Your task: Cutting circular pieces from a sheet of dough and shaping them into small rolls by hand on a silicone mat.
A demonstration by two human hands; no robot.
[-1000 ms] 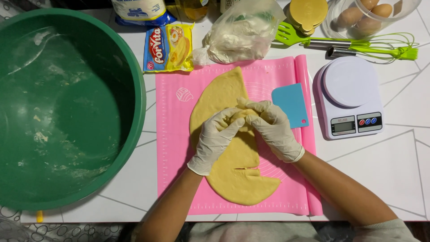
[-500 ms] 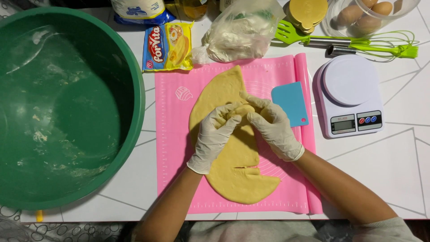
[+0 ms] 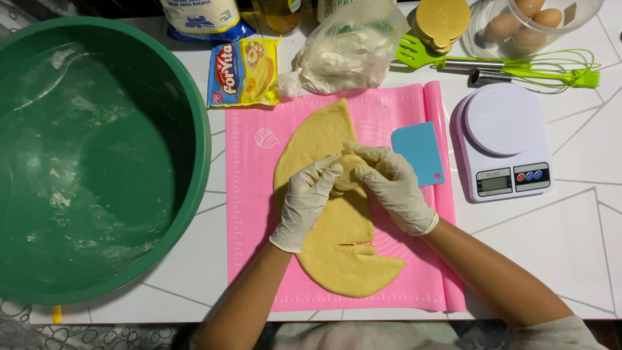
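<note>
White tiled tabletop (image 3: 551, 246) with pink silicone mat (image 3: 259, 214); flat yellow folded dough sheet (image 3: 343, 253) lies centre. Gloved left hand (image 3: 310, 201) and right hand (image 3: 391, 185) fingers pinch its fold. Yellow-red rectangular packet (image 3: 244, 71) at 11 o'clock, clear plastic bag (image 3: 346, 48) at 12.

The setting was a home kitchen arranged for baking. A white tiled countertop (image 3: 557, 259) carried a pink silicone pastry mat (image 3: 253, 214), a large green plastic mixing bowl (image 3: 194, 123), a small white digital kitchen scale (image 3: 502, 139), a clear container of brown eggs (image 3: 528, 26) and a green silicone whisk (image 3: 551, 68).
</note>
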